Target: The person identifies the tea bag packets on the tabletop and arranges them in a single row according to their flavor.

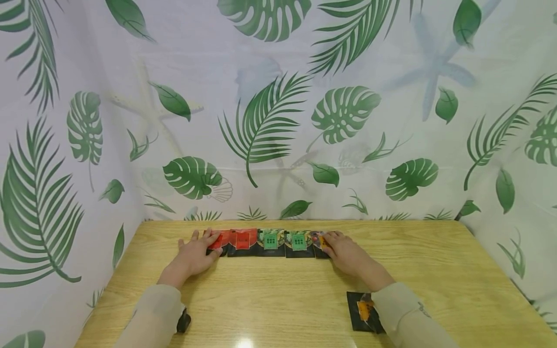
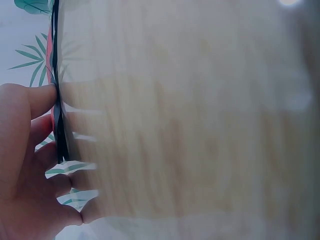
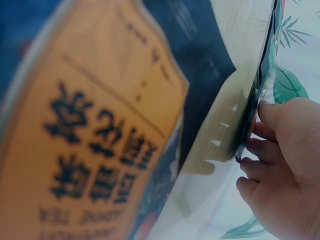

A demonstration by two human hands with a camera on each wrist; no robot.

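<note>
A row of flat tea packets lies along the back of the table. At its left end my left hand [image 1: 194, 254] rests with spread fingers on a red packet [image 1: 223, 239], its thumb along the near edge. Another red packet [image 1: 243, 240] and two green ones [image 1: 271, 240], [image 1: 299, 242] follow, side by side. My right hand [image 1: 351, 256] lies over the packet with an orange label [image 1: 321, 241] at the right end, hiding part of it. In the right wrist view, the fingers [image 3: 265, 150] touch the row's end.
Another orange-labelled tea packet [image 1: 358, 321] lies nearer the front, partly under the right sleeve; it looms large in the right wrist view. A small black object [image 1: 183, 322] shows beside the left sleeve. A leaf-patterned cloth [image 1: 278, 145] hangs behind the wooden table [image 1: 270, 295].
</note>
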